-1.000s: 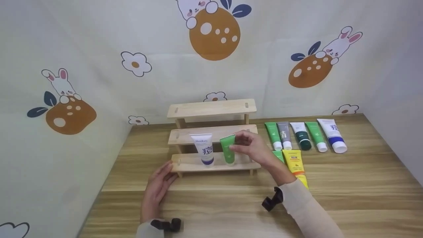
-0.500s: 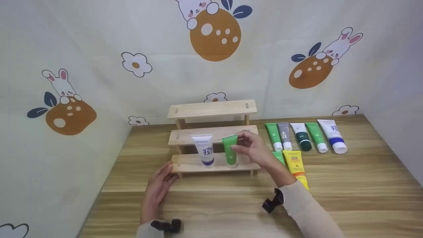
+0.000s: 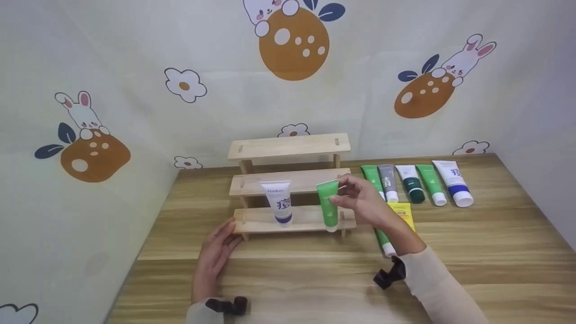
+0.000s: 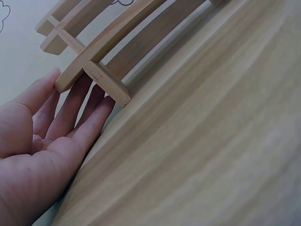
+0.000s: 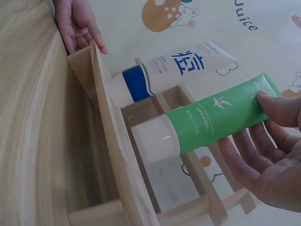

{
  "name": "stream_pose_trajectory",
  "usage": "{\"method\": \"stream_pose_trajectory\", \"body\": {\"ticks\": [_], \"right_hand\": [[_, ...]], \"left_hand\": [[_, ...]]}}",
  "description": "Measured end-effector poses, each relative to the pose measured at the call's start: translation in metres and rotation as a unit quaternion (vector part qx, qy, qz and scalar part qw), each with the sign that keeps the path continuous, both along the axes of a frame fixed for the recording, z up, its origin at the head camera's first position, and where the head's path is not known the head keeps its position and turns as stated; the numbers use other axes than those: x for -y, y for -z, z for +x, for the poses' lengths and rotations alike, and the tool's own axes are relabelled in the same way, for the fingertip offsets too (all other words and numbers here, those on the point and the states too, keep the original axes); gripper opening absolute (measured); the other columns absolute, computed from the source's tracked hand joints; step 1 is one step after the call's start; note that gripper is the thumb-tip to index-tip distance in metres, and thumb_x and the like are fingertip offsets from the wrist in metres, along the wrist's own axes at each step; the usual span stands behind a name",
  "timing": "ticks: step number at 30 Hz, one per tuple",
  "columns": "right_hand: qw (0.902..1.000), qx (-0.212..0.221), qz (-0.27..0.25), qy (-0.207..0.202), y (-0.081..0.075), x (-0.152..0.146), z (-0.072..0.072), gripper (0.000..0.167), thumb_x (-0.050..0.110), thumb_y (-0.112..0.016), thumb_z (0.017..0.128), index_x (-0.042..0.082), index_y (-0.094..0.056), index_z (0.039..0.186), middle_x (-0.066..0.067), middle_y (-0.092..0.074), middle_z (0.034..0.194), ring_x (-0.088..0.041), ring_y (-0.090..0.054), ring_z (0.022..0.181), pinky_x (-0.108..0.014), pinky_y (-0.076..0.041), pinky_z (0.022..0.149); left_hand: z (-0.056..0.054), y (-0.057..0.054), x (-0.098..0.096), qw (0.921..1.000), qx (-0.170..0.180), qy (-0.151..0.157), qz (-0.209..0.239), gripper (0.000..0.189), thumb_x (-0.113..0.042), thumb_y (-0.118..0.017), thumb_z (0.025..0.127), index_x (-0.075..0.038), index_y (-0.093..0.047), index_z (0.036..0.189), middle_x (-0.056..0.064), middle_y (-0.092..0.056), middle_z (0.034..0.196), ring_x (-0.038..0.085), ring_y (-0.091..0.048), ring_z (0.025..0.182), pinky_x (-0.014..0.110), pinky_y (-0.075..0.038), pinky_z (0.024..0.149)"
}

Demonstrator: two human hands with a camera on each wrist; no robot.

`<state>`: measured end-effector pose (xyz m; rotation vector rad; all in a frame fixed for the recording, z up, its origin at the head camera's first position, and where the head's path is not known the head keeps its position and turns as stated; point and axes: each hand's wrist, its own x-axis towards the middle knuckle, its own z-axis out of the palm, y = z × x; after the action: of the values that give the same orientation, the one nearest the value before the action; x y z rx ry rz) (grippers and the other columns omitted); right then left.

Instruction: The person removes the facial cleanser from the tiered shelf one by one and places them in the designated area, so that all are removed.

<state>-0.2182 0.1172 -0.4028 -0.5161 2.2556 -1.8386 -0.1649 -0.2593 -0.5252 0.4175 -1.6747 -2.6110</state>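
Note:
My right hand (image 3: pixel 366 202) pinches a green squeeze tube (image 3: pixel 328 207) near its flat top end, thumb in front and fingers behind. White cap down, the tube stands over the right part of the lowest step of a wooden three-step shelf (image 3: pixel 288 146). Whether the cap touches the board, I cannot tell. A white tube with a blue band (image 3: pixel 278 202) stands cap down on the same step, left of the green one. At the step's left end my left hand (image 4: pixel 51 127) holds the board, thumb at its upper edge and fingers beneath, beside the leg.
Right of the shelf, several tubes lie on the wood-grain table (image 3: pixel 288 279): green (image 3: pixel 431 184), grey (image 3: pixel 388 182), white and dark green (image 3: pixel 410 184), white and blue (image 3: pixel 453 182). A yellow tube (image 3: pixel 402 211) is partly behind my right forearm. A printed curtain (image 3: pixel 234 99) hangs behind.
My right hand has moved the green tube rightward along the lowest step, away from the white tube. My left hand and the shelf stay where they were.

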Motion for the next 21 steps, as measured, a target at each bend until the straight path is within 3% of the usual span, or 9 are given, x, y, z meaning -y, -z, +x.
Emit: {"method": "stream_pose_trajectory", "body": {"ticks": [4,12,15,21], "right_hand": [[0.999,-0.003,0.034,0.028,-0.007,-0.018,0.008,0.028,0.012,-0.073,0.091,0.003,-0.058,0.112,-0.005,-0.065,0.105,-0.015,-0.066,0.102,-0.026,-0.059,0.086],[0.9951,-0.05,0.072,0.044,-0.026,-0.062,0.023,0.028,0.013,-0.073,0.092,0.001,-0.057,0.111,-0.006,-0.062,0.1,-0.013,-0.066,0.095,-0.022,-0.059,0.083],[0.9919,-0.058,0.09,0.069,-0.031,-0.08,0.027,0.03,0.016,-0.072,0.093,0.002,-0.056,0.114,-0.004,-0.061,0.102,-0.01,-0.065,0.097,-0.02,-0.058,0.084],[0.9825,-0.067,0.118,0.127,-0.028,-0.113,0.026,0.032,0.021,-0.071,0.094,0.002,-0.056,0.116,-0.001,-0.061,0.105,-0.006,-0.062,0.097,-0.015,-0.054,0.084]], "left_hand": [[-0.001,0.0,-0.001,1.0,0.002,-0.001,-0.006,0.041,-0.01,-0.058,0.101,0.004,-0.051,0.138,0.004,-0.065,0.118,0.014,-0.066,0.109,0.032,-0.058,0.098],[0.001,0.003,-0.002,0.9999,0.004,-0.003,-0.008,0.042,-0.011,-0.059,0.101,0.005,-0.051,0.138,0.006,-0.063,0.12,0.015,-0.066,0.108,0.032,-0.058,0.096],[0.002,0.003,-0.002,0.9998,0.011,-0.003,-0.014,0.043,-0.012,-0.06,0.101,0.005,-0.05,0.139,0.005,-0.062,0.12,0.014,-0.066,0.108,0.031,-0.058,0.096],[0.001,0.001,0.0,1.0,0.002,-0.001,-0.003,0.024,-0.01,-0.059,0.101,-0.007,-0.064,0.124,0.002,-0.065,0.116,0.014,-0.066,0.106,0.03,-0.058,0.095]]}}
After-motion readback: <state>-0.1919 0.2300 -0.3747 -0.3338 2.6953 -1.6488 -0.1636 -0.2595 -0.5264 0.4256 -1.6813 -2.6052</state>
